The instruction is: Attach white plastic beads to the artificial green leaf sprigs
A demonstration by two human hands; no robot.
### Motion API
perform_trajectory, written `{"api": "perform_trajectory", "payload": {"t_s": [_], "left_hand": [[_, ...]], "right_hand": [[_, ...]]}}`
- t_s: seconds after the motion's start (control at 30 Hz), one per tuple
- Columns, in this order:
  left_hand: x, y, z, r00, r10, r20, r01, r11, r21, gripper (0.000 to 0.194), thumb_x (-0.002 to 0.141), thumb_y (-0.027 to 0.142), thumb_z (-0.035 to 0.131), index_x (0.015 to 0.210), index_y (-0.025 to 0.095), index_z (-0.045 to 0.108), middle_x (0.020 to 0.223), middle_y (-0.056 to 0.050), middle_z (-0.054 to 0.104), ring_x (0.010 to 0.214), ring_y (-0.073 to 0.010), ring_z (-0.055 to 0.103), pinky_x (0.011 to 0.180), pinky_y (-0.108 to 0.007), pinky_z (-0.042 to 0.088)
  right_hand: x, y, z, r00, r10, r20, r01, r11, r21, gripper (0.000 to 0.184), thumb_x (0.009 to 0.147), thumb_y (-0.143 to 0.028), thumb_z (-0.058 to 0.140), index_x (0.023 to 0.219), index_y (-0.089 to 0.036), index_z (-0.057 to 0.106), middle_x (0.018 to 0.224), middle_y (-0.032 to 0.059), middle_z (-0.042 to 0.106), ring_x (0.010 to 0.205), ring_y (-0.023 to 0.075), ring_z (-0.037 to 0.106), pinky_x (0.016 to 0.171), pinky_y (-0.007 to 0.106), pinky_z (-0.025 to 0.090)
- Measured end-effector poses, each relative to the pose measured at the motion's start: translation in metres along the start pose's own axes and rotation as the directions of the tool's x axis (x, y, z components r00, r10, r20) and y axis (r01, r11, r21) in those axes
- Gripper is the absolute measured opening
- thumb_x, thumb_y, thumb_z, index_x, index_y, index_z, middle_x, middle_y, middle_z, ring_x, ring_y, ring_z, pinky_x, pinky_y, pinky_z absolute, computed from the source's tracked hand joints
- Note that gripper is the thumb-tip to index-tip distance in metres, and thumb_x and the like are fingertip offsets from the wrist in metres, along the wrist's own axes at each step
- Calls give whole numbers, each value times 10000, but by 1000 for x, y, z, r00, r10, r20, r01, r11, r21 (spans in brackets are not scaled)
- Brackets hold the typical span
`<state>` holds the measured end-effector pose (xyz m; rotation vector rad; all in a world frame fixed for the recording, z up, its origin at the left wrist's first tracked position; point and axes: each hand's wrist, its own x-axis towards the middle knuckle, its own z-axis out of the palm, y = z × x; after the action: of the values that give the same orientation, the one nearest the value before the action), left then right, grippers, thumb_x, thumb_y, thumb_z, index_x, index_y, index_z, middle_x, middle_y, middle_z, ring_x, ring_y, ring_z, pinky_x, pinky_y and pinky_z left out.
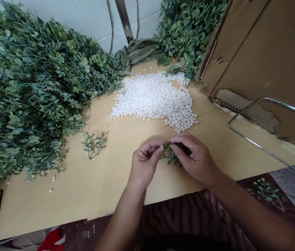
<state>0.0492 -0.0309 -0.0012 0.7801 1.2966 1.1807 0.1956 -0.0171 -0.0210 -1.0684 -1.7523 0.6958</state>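
Observation:
My right hand (196, 158) pinches a small sprig of artificial green leaves (169, 157) between thumb and forefinger, above the near part of the table. Close against it, my left hand (143, 165) is closed in a pinch on a tiny white piece (162, 146) that touches or almost touches the sprig's tip. Just beyond both hands spreads a pile of small white plastic pieces (152, 97). A loose sprig (94, 143) lies on the table to the left. Part of the held sprig is hidden behind my right fingers.
Big heaps of leaf sprigs stand at the left (32, 94) and back right (189, 31). A cardboard box (265, 52) and a bent metal wire frame (254, 150) border the right side. Dark green cloth (143, 50) lies at the back. Another sprig (269, 191) sits low at right.

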Motion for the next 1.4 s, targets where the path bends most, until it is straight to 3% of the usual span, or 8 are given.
{"api": "perform_trajectory", "payload": {"t_s": [0.4, 0.6, 0.77, 0.87, 1.4], "left_hand": [[-4, -2, 1, 999, 36, 24, -38, 996, 74, 215, 595, 320, 779, 703, 170, 670, 622, 5, 646, 576, -102, 563, 589, -236, 486], [-8, 5, 0, 979, -9, 202, -14, 994, 111, 243, 564, 366, 799, 637, 161, 689, 593, -7, 625, 549, -100, 532, 540, -230, 464], [-3, 4, -4, 998, -28, 62, 25, 999, 39, 224, 564, 314, 804, 700, 164, 708, 623, -5, 666, 547, -90, 561, 552, -216, 479], [0, 2, -5, 999, -41, -6, 41, 999, 0, 242, 573, 297, 795, 756, 157, 718, 674, -28, 704, 574, -109, 606, 562, -225, 497], [1, 2, 3, 998, -64, -22, 65, 997, 39, 132, 558, 191, 791, 678, 176, 740, 573, 10, 683, 485, -70, 536, 510, -202, 482]], "right_hand": [[-2, -1, -3, 989, 144, 33, -147, 984, 104, 63, 835, -156, 503, 824, -187, 556, 713, 11, 531, 647, 138, 534, 593, 258, 465], [-1, -1, -4, 995, 103, 9, -103, 994, 31, 74, 859, -171, 459, 799, -196, 494, 750, 26, 524, 701, 158, 528, 630, 285, 451], [-2, -3, -2, 988, 102, 116, -99, 995, -33, 65, 856, -173, 448, 815, -200, 490, 745, 37, 570, 716, 176, 557, 634, 300, 458], [-3, -4, -1, 990, 73, 121, -68, 997, -47, 63, 840, -166, 458, 800, -204, 491, 733, 34, 564, 717, 180, 559, 637, 305, 466], [-4, -11, 6, 975, 220, -13, -217, 969, 122, 38, 765, -168, 519, 751, -203, 515, 693, 7, 550, 606, 142, 553, 576, 277, 476]]}}
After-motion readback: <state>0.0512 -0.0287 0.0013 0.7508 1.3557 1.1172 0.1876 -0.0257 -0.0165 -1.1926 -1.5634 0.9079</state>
